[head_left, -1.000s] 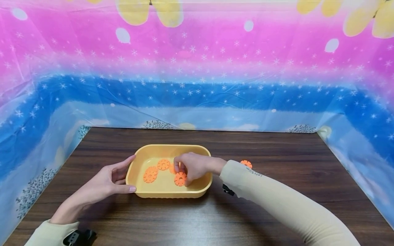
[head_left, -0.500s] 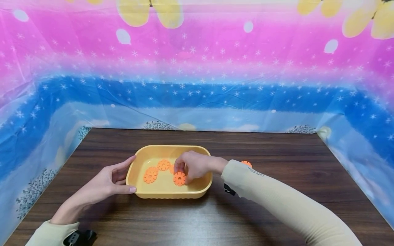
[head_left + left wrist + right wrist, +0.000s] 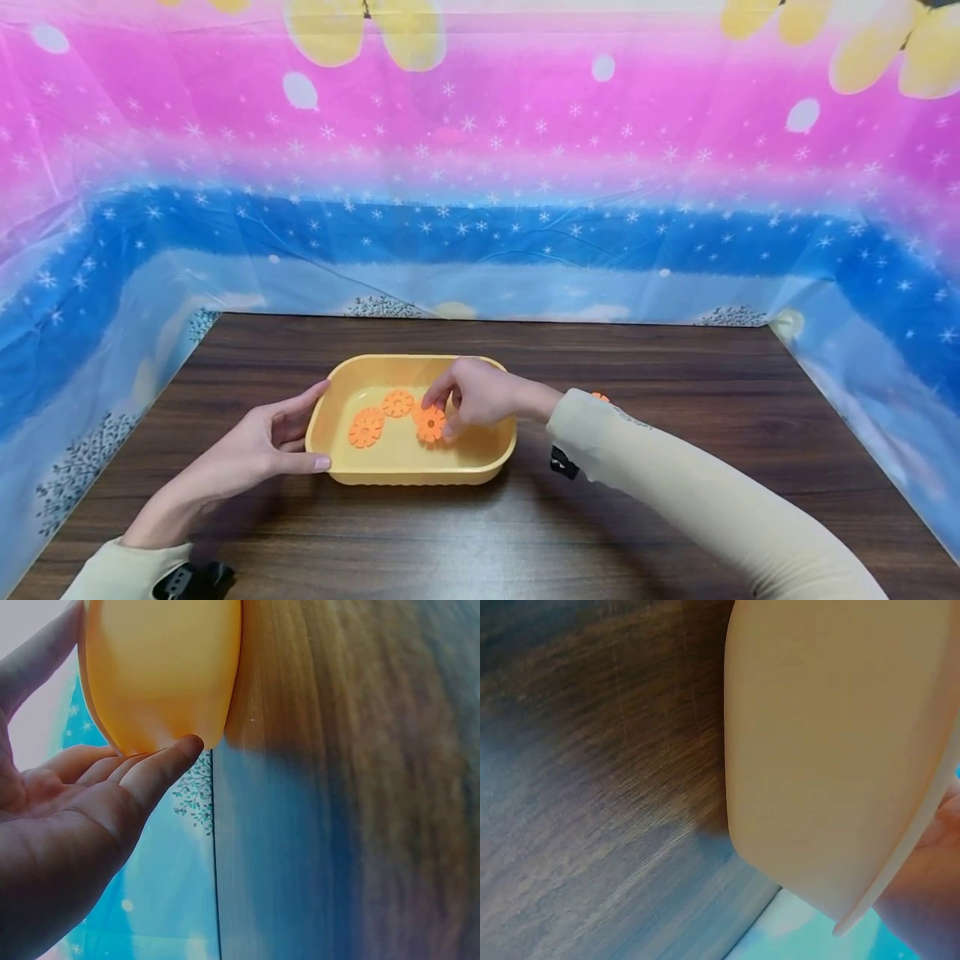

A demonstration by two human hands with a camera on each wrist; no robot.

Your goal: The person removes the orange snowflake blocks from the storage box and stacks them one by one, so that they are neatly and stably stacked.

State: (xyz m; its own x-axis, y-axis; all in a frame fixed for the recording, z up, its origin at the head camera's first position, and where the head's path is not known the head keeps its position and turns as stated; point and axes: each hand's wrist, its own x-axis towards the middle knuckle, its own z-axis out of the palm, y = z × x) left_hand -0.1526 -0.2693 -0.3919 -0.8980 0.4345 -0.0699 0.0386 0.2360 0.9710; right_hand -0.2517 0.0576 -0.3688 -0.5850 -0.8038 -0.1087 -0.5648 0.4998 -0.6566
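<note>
Right hand pinches an orange disc inside the tub, whose end the left hand grips; likely light and stiff, the disc should hold best by its edges

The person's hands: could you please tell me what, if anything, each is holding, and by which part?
The left hand grips the yellow tray by its left end; the right hand pinches an orange disc by its edge.

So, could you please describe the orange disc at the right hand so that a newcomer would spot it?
On the brown table sits a yellow tray. Inside, right of its middle, the orange disc is pinched by the right hand; the discs farther left lie untouched.
</note>
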